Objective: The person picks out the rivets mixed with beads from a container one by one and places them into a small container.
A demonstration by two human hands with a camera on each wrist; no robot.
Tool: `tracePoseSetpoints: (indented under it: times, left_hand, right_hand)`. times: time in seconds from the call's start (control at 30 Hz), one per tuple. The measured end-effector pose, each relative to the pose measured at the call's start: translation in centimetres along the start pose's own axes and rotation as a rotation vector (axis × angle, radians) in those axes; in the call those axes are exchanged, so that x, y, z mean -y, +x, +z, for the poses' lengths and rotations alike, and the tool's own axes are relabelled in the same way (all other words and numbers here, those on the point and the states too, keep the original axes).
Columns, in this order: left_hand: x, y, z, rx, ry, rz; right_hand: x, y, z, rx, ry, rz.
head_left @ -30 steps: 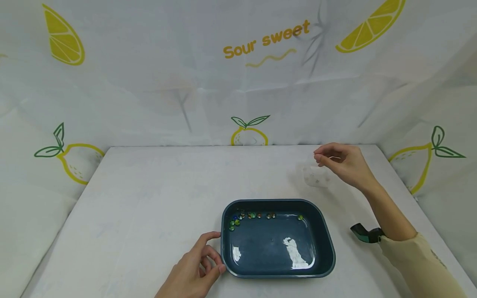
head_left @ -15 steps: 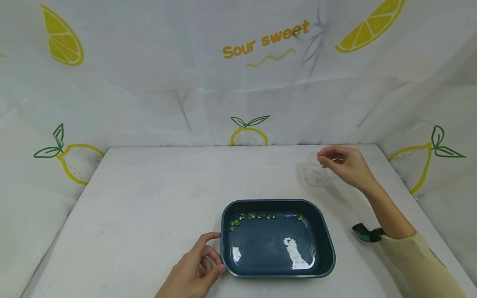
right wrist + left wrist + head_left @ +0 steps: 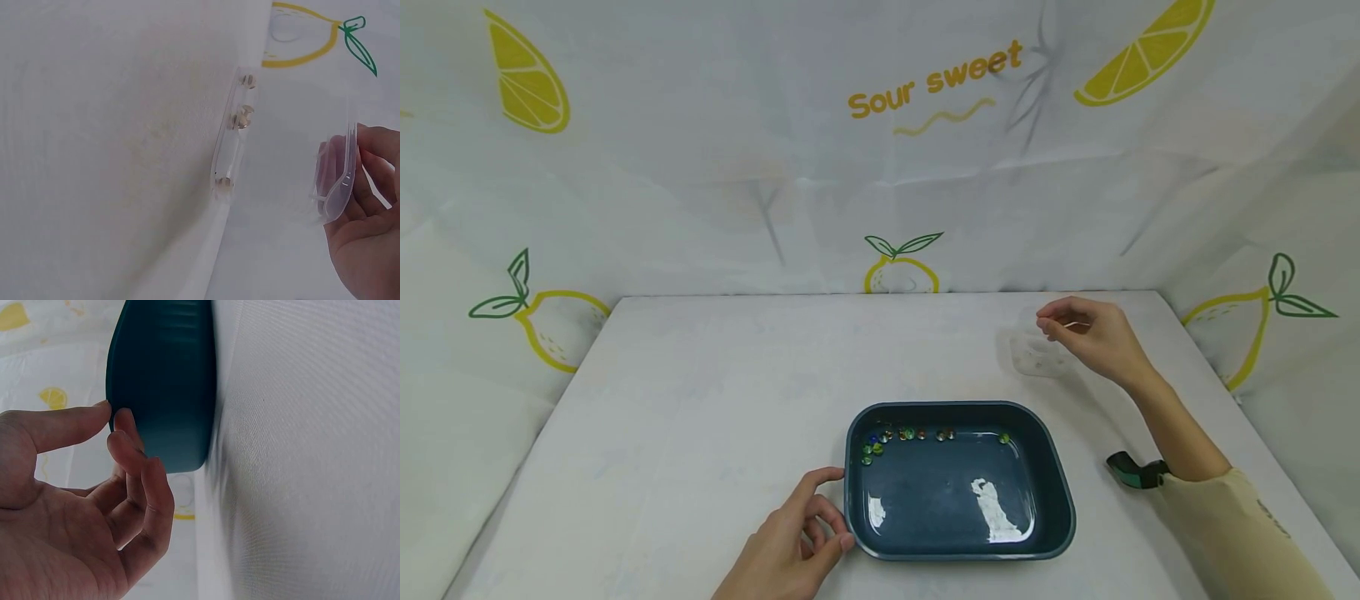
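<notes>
My left hand [image 3: 793,537] rests at the left side of a dark blue tray [image 3: 958,492], thumb and fingertips touching its rim and outer wall. Loosely bent fingers also show against that wall in the left wrist view. Several glass marbles [image 3: 877,448] lie in the tray, most along its far left edges. At the back right, my right hand [image 3: 1093,337] pinches a clear plastic lid [image 3: 337,187], held tilted up. Below it, a shallow clear plastic box [image 3: 1036,358] sits on the table, with several small shiny pieces [image 3: 240,117] in it, too blurred to name.
The white table [image 3: 700,417] meets a lemon-printed curtain [image 3: 700,208] at the back and sides. A black and green strap [image 3: 1135,471] is on my right wrist, above a beige sleeve [image 3: 1240,525].
My right hand has shifted slightly down and right with the lid. The left hand, tray and marbles look unmoved.
</notes>
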State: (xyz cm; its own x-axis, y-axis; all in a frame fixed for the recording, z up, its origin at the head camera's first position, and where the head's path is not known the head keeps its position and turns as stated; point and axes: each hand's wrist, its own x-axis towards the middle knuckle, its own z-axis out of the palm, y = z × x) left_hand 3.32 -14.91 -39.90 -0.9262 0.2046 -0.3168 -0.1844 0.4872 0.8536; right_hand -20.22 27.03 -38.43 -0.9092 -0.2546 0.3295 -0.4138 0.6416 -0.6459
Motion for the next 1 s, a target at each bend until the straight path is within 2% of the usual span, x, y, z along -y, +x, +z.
tracePoseSetpoints:
  times: [0.8, 1.0]
  left_hand:
    - [0.45, -0.06, -0.03, 0.005, -0.014, 0.033]
    - [0.39, -0.07, -0.05, 0.004, -0.012, 0.021]
  right_hand:
    - [0.03, -0.07, 0.21, -0.002, -0.033, -0.006]
    - [0.09, -0.06, 0.19, 0.0, -0.031, -0.003]
